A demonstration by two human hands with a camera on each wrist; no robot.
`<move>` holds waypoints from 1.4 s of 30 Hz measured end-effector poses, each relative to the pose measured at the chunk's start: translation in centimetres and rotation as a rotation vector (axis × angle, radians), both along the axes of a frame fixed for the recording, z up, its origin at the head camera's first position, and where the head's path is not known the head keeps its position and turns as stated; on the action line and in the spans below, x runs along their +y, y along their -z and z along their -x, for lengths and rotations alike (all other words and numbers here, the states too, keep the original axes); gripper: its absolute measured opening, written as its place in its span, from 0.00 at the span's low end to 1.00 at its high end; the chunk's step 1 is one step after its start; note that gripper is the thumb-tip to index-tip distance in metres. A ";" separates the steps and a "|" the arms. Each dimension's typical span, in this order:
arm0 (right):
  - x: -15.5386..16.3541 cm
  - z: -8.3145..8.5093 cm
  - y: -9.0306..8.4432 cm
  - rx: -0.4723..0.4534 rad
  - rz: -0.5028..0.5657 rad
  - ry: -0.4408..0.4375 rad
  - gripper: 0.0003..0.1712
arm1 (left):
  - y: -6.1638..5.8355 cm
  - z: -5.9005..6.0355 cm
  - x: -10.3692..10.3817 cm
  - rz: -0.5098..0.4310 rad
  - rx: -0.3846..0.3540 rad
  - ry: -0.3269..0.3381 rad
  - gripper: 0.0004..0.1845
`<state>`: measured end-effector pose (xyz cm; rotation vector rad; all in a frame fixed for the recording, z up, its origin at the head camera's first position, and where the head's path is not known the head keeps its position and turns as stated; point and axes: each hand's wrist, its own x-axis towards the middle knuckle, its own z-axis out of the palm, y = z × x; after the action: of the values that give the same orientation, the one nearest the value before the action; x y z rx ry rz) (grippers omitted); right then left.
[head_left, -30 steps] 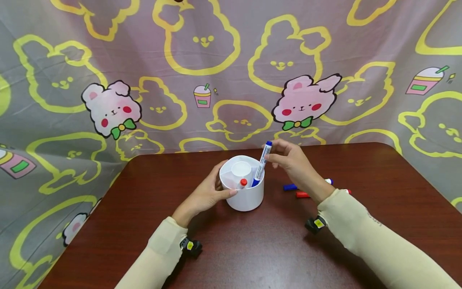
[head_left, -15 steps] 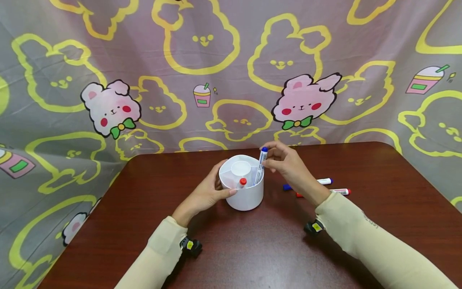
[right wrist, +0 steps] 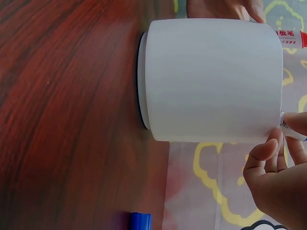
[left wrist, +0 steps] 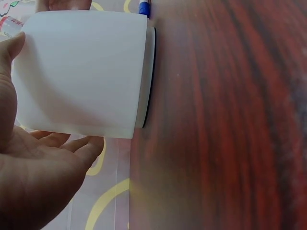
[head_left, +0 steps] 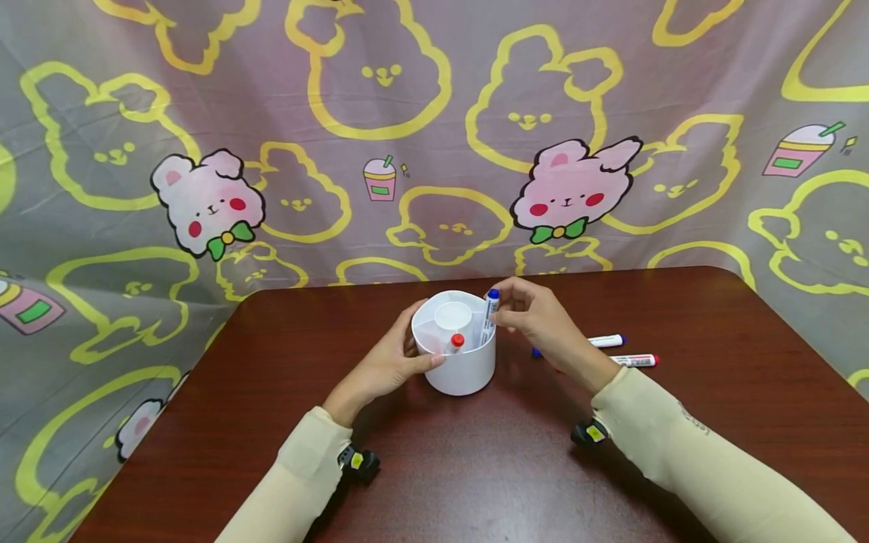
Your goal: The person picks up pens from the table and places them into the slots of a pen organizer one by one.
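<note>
A round white desk organizer (head_left: 462,375) with divided compartments stands on the table. My left hand (head_left: 390,362) grips it from the left, thumb at the front rim and fingers around the far side. At its right, my right hand (head_left: 543,320) pinches a whiteboard marker (head_left: 490,309) with a blue end up; its lower part sits inside the right compartment. A red-ended whiteboard marker (head_left: 456,343) leans in the front compartment, and its red tip (right wrist: 303,40) juts past the rim in the right wrist view. The organizer's wall (left wrist: 81,72) fills much of the left wrist view.
Beneath the right forearm, a blue marker (head_left: 607,341) and a red marker (head_left: 638,360) lie on the dark wooden table (head_left: 462,467), partly hidden by the hand and wrist. A patterned curtain (head_left: 434,166) hangs right behind the table's far edge.
The blue marker has gone down into the right compartment and tilted more upright, with my right hand moving lower and slightly left. My left hand and the organizer have stayed in place.
</note>
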<state>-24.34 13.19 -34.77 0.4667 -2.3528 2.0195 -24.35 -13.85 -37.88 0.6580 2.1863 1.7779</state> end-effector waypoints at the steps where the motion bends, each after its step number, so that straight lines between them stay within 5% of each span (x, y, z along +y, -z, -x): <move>1: 0.0 0.0 0.0 0.001 0.003 0.000 0.18 | 0.0 0.0 0.0 0.001 0.002 -0.001 0.51; 20: -0.4 -0.1 0.2 -0.060 0.086 0.038 0.14 | 0.0 0.0 0.1 0.002 0.004 -0.005 0.51; 42: 0.2 -0.4 0.7 -0.102 0.055 0.001 0.14 | 0.0 -0.1 0.3 0.030 -0.001 -0.016 0.53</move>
<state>-23.92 13.42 -35.50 0.3699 -2.3451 2.1511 -24.22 -13.57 -37.87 0.6348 2.2197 1.7494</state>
